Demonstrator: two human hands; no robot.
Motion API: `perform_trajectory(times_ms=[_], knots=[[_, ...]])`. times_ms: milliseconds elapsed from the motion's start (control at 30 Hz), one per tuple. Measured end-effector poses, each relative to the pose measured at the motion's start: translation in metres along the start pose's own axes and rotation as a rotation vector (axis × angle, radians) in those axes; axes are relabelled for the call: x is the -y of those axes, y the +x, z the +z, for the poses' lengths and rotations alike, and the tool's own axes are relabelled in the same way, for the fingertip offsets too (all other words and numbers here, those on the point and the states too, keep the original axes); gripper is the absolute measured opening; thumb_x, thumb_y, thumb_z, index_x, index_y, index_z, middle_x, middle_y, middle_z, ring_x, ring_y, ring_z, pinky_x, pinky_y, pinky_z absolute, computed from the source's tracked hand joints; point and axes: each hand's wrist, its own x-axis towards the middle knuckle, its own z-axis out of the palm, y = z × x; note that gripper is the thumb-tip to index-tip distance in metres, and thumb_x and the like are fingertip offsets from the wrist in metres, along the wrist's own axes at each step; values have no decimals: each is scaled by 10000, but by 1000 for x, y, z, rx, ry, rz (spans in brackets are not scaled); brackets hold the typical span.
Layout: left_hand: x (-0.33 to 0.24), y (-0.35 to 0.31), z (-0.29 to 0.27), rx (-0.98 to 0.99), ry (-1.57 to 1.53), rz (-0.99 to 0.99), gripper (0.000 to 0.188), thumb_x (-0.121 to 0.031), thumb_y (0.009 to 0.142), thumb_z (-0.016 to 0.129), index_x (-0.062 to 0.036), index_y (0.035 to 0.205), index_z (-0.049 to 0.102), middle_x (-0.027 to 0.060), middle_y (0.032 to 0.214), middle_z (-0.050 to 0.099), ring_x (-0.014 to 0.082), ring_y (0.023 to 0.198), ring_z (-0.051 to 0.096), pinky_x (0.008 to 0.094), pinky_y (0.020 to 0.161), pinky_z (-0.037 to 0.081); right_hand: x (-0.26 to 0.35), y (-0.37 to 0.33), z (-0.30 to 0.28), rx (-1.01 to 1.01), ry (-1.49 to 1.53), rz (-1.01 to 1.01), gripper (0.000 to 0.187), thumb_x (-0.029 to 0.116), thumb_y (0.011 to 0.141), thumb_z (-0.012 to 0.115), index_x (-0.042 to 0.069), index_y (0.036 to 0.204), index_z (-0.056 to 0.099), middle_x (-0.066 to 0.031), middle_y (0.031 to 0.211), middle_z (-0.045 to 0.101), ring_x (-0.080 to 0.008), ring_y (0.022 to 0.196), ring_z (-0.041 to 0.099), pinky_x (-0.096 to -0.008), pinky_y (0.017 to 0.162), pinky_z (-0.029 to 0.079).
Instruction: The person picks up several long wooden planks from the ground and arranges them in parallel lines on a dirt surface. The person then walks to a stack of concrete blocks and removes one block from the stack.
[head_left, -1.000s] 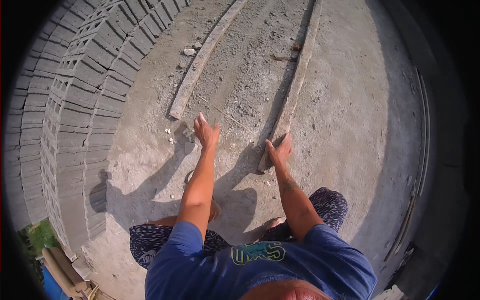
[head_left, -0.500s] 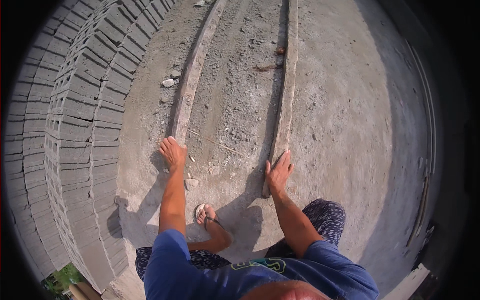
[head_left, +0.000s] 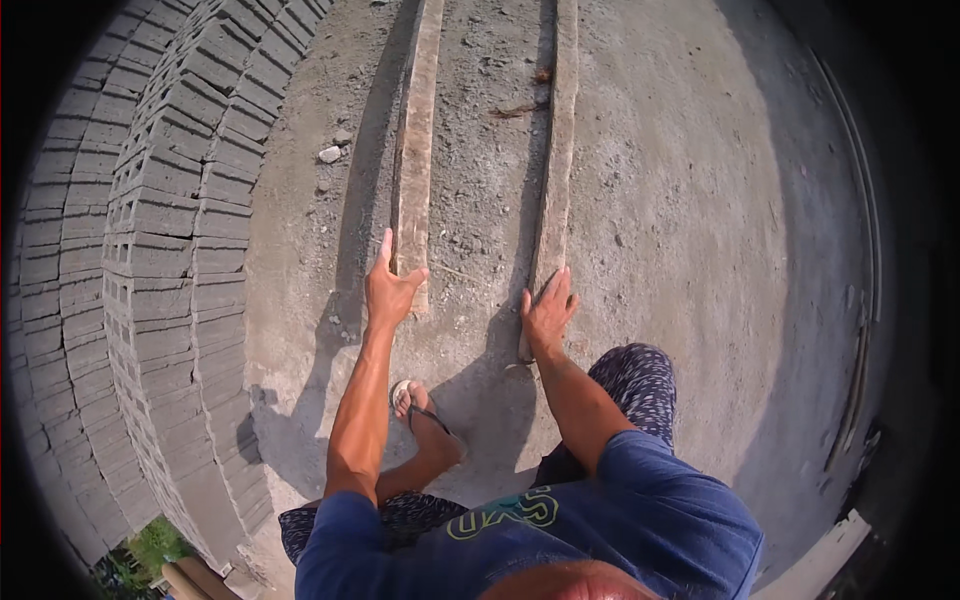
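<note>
Two long, weathered wooden beams run away from me over gritty ground. My left hand is on the near end of the left wooden beam. Its thumb crosses the top and its fingers lie along the left side, holding the beam between them. A wide shadow falls to the left of that beam, apart from its edge. My right hand rests on the near end of the right wooden beam. Its fingers stretch out flat over the wood, with the thumb spread to the left side.
Stacked grey hollow concrete blocks form a wall on the left. Pale stones and loose gravel lie near the beams. My foot in a flip-flop stands behind the beam ends. Thin poles lie along the shaded far right.
The left beam's near end has shifted right, closer to the other beam, and its shadow stands farther off. My left hand moved with it and turned, thumb now on top.
</note>
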Motion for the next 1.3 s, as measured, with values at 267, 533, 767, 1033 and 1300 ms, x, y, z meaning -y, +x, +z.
perform_trajectory(times_ms=[267,533,767,1033,1300], knots=[[65,-151,97,46,-344,-90,972,-176,675,889,17,1482,383,216,1344,589,226,1195,594,339,980,480,-8,0,5,-67,45,-10,820,384,911,643,-37,1507,268,-226,1569,285,-344,1458,279,-587,1155,206],[119,-249,108,138,-107,-471,1140,-358,559,939,18,1467,362,232,1317,591,322,1230,576,395,1007,464,-7,0,4,-77,16,-30,810,396,923,626,-51,1500,275,-236,1564,289,-352,1455,283,-599,1149,203],[83,-215,110,129,-11,-341,957,-287,642,815,46,1427,381,281,1203,629,376,1126,630,432,912,506,-5,4,2,-57,12,-20,794,389,928,615,-47,1501,279,-225,1562,296,-342,1455,283,-583,1156,200],[66,-185,91,172,75,-330,936,-278,626,802,-73,1445,399,250,1170,655,385,1084,647,453,879,512,-8,2,6,-55,-27,-7,781,398,934,604,-33,1502,287,-215,1564,301,-333,1456,286,-563,1159,214],[118,-298,127,224,-23,-473,976,-255,626,823,-43,1465,370,218,1299,600,347,1216,584,411,1010,463,-3,-3,8,-77,-12,-19,776,425,941,593,-37,1495,307,-214,1566,302,-334,1457,288,-568,1159,212]])
